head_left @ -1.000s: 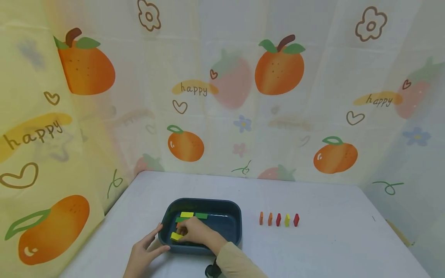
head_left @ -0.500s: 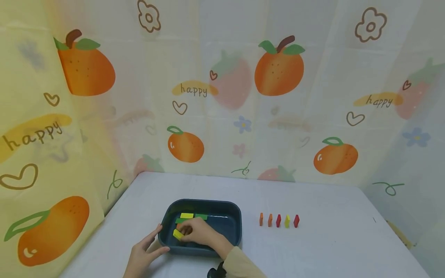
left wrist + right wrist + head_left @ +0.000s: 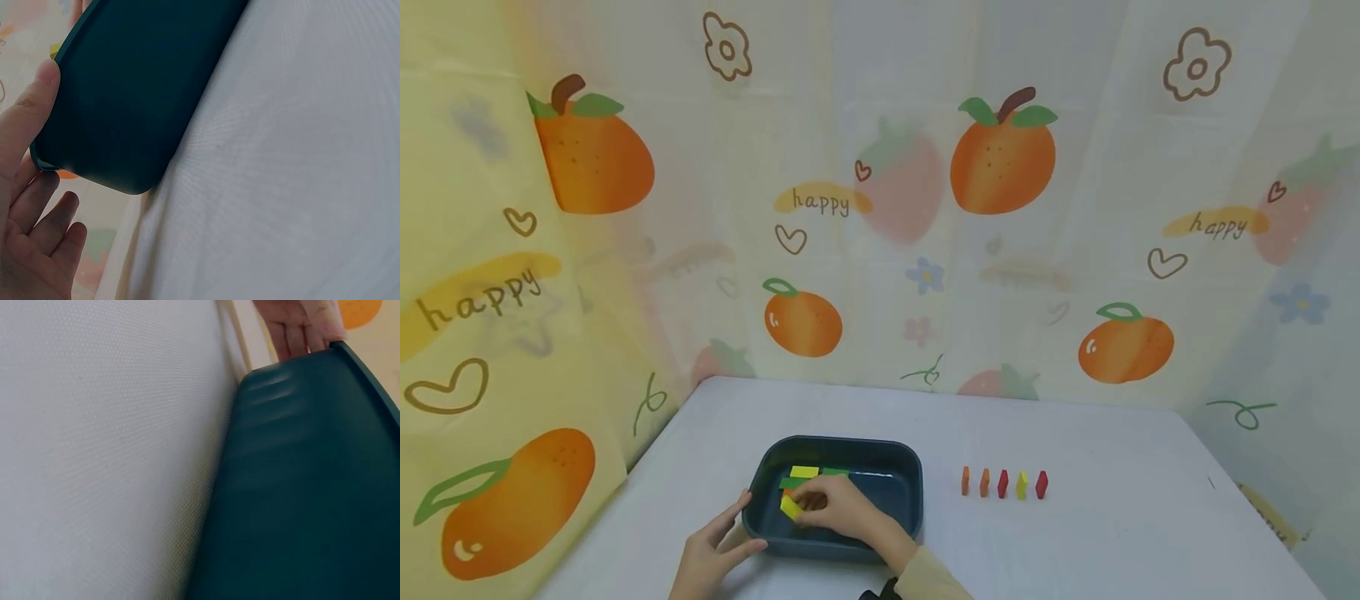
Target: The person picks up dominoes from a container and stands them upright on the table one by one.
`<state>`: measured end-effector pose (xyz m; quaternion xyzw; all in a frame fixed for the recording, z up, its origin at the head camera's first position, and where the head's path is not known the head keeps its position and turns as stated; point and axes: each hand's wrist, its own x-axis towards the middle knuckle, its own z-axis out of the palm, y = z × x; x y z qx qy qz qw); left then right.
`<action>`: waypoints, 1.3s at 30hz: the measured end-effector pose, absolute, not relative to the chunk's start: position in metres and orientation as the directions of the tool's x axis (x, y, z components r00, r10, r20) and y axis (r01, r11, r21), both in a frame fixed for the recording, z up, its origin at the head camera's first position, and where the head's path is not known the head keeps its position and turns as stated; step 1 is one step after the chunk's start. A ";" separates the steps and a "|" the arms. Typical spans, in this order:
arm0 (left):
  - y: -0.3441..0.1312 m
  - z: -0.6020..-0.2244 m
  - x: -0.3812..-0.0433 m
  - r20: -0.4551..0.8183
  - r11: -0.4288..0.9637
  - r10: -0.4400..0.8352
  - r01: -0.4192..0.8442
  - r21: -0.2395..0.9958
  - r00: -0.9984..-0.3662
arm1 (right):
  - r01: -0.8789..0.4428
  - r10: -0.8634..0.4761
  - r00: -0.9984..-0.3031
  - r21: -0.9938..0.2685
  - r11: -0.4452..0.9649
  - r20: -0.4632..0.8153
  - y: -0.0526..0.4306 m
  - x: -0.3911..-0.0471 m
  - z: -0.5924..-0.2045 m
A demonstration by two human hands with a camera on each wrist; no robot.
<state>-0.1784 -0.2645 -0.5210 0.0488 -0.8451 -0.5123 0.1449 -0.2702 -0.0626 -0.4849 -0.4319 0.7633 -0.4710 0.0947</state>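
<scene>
My right hand (image 3: 842, 504) reaches over the near wall of a dark blue-green tray (image 3: 908, 483) and pinches a yellow domino block (image 3: 791, 507) between thumb and fingers, tilted, inside the tray's left part. Farther back in the tray lie another yellow block (image 3: 805, 472), green blocks (image 3: 793, 482) and an orange one, partly covered by that hand. At the near left corner my left hand (image 3: 707, 554) grips the tray, thumb on the near wall (image 3: 125, 112) and fingers at the left end. In the right wrist view the tray wall (image 3: 300, 462) hides the right hand's fingers.
Right of the tray, several domino blocks stand upright in a row on the white tablecloth (image 3: 1075, 550): orange ones (image 3: 966, 481), red ones (image 3: 1003, 484) and a yellow one (image 3: 1022, 485). A fruit-printed curtain (image 3: 880, 317) encloses the table's back and sides.
Inside the tray, my right hand has shifted slightly right with the yellow block, which has turned from lying flatter to tilted. My left hand stays at the corner. The view has tipped slightly.
</scene>
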 end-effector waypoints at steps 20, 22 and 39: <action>-0.265 -0.523 -0.180 0.173 0.456 -0.234 0.049 0.889 -0.957 | -0.522 -0.598 -0.702 -0.850 0.063 0.387 -0.031 -0.243 -0.449; -0.265 -0.523 -0.180 0.170 0.454 -0.234 0.047 0.890 -0.957 | -0.520 -0.593 -0.703 -0.852 0.051 0.394 -0.028 -0.244 -0.449; -0.264 -0.519 -0.178 0.149 0.432 -0.224 0.038 0.901 -0.963 | -0.560 -0.526 -0.699 -0.828 -0.018 0.484 -0.011 -0.243 -0.452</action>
